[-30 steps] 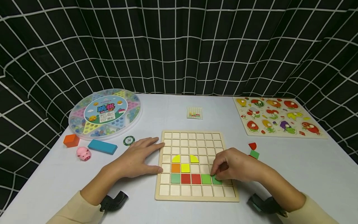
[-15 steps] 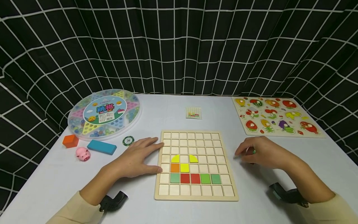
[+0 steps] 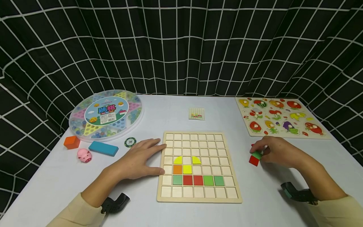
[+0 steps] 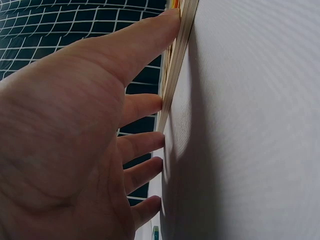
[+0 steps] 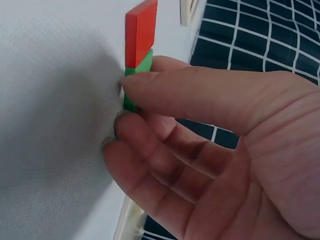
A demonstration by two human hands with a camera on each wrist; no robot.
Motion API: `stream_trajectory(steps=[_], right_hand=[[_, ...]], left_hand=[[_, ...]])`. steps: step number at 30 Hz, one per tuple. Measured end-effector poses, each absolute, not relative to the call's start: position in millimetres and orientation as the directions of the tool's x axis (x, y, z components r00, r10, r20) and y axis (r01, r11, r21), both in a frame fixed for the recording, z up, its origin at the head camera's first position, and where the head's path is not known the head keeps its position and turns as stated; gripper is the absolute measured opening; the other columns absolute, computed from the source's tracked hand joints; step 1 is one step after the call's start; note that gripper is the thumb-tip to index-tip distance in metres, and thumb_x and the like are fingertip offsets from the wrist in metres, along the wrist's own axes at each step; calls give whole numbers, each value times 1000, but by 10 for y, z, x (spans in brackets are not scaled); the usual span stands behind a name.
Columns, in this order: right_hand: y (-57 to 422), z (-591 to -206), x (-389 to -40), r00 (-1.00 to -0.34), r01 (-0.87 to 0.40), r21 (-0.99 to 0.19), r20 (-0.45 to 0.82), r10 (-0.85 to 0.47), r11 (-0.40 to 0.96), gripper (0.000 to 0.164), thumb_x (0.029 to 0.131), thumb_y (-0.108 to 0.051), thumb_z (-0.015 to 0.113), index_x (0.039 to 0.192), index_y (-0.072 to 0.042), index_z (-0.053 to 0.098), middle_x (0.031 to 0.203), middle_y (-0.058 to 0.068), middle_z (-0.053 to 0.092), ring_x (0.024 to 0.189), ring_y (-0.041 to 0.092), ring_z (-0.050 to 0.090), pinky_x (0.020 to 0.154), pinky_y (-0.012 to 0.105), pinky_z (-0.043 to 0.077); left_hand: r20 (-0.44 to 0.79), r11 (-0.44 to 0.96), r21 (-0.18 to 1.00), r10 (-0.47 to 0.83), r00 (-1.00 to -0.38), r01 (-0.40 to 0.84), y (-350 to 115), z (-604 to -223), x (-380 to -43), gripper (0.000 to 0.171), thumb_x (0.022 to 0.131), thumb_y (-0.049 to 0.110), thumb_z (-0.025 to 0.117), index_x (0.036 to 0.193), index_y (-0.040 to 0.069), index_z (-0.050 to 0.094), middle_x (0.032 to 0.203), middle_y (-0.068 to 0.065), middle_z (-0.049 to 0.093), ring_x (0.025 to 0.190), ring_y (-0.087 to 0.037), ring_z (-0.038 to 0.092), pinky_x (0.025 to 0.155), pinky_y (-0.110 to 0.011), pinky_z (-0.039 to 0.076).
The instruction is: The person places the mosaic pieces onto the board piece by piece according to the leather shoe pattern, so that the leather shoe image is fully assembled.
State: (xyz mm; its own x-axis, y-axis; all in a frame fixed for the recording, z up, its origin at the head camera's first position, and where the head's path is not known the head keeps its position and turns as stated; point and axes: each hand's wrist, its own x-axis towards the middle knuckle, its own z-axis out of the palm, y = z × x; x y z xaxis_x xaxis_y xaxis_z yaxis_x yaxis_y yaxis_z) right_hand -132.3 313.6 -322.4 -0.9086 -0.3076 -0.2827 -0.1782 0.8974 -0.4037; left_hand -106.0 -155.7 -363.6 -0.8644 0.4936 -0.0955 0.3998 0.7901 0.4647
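My left hand [image 3: 136, 160] lies with spread, straight fingers at the left edge of a wooden grid board [image 3: 198, 200], thumb and fingertips touching it. Set in the board are two yellow quarter-round tiles, a yellow square tile [image 3: 187, 169], an orange tile [image 3: 177, 169], and a row of red and green square tiles [image 3: 219, 180]. Right of the board, my right hand [image 3: 279, 153] pinches a green square tile [image 3: 256, 155] between thumb and fingers, low over the table. A red square tile [image 5: 141, 32] sits against the green one; another red piece is mostly hidden by the fingers.
A small pattern card [image 3: 196, 113] lies behind the board. A fruit peg puzzle [image 3: 283, 118] is at back right, a round marble game [image 3: 82, 134] at back left. Nearby are an orange block [image 3: 72, 142], blue block [image 3: 103, 148], pink pig [image 3: 84, 155] and chip [image 3: 130, 142].
My right hand has let go of a green tile in the board's row and moved right to the loose tiles, taking hold of another green one. The left hand has stayed put.
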Motion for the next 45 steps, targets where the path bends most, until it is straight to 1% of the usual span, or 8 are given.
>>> stream_trajectory(steps=[7,12,16,21,27,33,40,45], right_hand=[[3135,-3230,-1357,-909,-174,-401,-287,-303,900,29,76,-6,89,97,-11,71,97,3,68,89,21,60,76,36,61],[3172,-3182,-1335,-917,-160,-418,-272,-291,894,23,81,-13,87,91,-14,66,91,1,64,87,19,58,69,26,55],[3138,-3092,-1328,-925,-199,-466,-202,-322,862,18,85,-14,83,96,-14,69,89,0,63,85,18,55,65,23,50],[2913,-3016,-1310,-916,-231,-567,-147,-373,791,15,90,-14,79,103,-13,71,90,0,64,84,15,56,68,23,51],[2525,-2970,-1296,-884,-294,-632,-106,-455,717,12,92,-14,77,104,-14,73,92,-1,66,85,17,57,69,24,52],[2173,-2986,-1277,-832,-309,-703,-127,-540,641,10,92,-9,76,101,-12,73,90,1,66,83,19,59,69,25,52],[1811,-3098,-1228,-779,-329,-727,-152,-608,603,13,91,-3,74,94,-16,74,85,-1,64,79,17,60,69,24,52],[1656,-3165,-1200,-761,-328,-735,-167,-626,594,13,91,0,73,91,-13,74,80,-2,66,73,14,59,66,25,53]], left_hand=[[-95,789,471,489,-867,394,-1565,-3644,-1052,84,84,62,76,156,28,48,167,-7,36,155,-38,27,123,-67,21],[-99,787,474,492,-865,394,-1555,-3640,-1051,85,84,62,76,156,28,47,167,-7,36,156,-37,27,123,-66,21],[-99,788,473,492,-865,394,-1546,-3628,-1053,85,84,62,76,156,28,47,167,-7,36,156,-37,27,123,-67,20],[-101,791,469,491,-865,394,-1550,-3630,-1052,85,84,62,76,157,28,47,167,-7,36,156,-37,27,123,-67,20],[-104,790,472,490,-866,391,-1546,-3640,-1054,85,84,62,76,157,28,47,167,-7,36,155,-37,27,123,-67,20],[-107,788,476,492,-864,390,-1541,-3637,-1059,85,84,61,76,157,28,47,167,-7,36,156,-37,27,123,-67,20],[-104,788,474,494,-863,394,-1556,-3627,-1053,85,84,61,77,157,27,47,167,-7,36,156,-37,27,123,-67,19],[-101,785,476,496,-862,396,-1558,-3633,-1045,84,85,61,77,156,27,47,167,-8,36,155,-38,28,123,-67,20]])
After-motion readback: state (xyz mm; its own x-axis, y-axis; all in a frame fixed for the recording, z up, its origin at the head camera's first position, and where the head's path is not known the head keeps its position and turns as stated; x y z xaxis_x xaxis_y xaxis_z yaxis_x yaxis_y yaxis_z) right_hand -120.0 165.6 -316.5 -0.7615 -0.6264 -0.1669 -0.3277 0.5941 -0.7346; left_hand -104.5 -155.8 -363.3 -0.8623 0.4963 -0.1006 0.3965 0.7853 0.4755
